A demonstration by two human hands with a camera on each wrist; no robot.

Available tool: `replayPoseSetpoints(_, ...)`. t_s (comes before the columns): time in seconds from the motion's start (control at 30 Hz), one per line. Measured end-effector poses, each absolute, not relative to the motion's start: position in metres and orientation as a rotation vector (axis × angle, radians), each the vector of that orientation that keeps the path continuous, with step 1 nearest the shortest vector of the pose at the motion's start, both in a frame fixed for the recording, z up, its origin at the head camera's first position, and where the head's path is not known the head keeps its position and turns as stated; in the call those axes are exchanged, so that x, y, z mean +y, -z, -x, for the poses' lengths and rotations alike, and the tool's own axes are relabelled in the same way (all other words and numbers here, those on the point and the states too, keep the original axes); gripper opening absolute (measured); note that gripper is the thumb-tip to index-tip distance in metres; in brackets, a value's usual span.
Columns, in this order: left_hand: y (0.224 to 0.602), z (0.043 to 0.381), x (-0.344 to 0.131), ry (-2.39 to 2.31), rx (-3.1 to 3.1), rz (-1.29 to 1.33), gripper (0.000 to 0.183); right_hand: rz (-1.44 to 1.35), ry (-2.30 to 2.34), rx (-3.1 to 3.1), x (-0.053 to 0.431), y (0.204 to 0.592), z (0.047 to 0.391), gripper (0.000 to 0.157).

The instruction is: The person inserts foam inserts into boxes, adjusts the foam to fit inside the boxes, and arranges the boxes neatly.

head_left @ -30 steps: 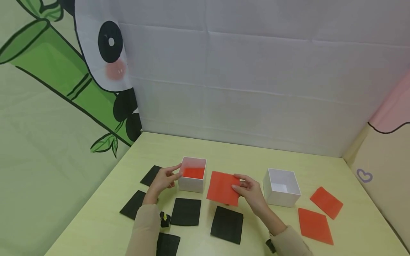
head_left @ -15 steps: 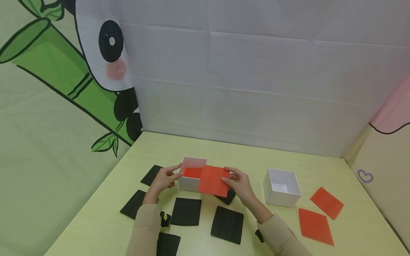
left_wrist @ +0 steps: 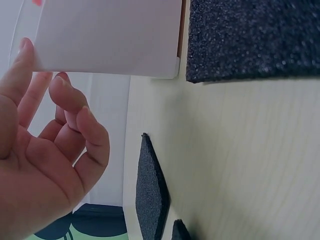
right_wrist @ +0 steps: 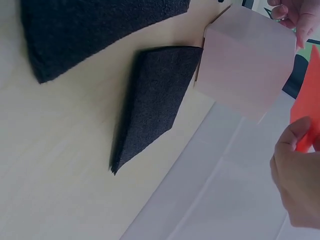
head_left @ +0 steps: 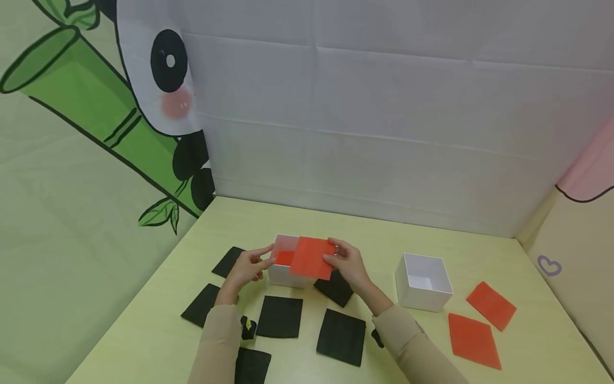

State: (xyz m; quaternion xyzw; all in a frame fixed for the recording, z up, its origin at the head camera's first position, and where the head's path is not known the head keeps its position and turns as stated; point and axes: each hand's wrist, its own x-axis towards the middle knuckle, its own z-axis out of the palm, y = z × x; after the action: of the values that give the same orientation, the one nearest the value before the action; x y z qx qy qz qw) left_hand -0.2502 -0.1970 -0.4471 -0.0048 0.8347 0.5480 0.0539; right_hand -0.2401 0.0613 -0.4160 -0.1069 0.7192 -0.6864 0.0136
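My right hand (head_left: 351,266) pinches the right edge of an orange-red felt square (head_left: 309,257), thumb in front and fingers behind. The square is tilted and overlaps the right part of the left white box (head_left: 285,277) in the head view, close over its rim. Orange-red felt (head_left: 284,258) shows inside that box. At the box's left side my left hand (head_left: 245,271) holds it between thumb and index finger, the other fingers loosely curled. The right wrist view shows the thumb (right_wrist: 295,132) of the right hand on the felt.
A second white box (head_left: 423,285) stands to the right. Beyond it lie two orange-red felt squares (head_left: 475,341). Several black felt squares (head_left: 280,317) are spread on the pale table (head_left: 364,226) around the left box. A curtain (head_left: 384,133) hangs behind.
My right hand has carried the orange-red square left and away from me, from beside the left box to over its rim. A black square beneath has come into view. The left hand stays put.
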Motion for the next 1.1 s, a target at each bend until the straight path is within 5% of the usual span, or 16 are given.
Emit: replayPoseSetpoints(1.1,0.446,0.250,-0.200,-1.665,2.504,0.043,0.052,0.195,1.888,2.441,0.012,0.418,0.274,0.054)
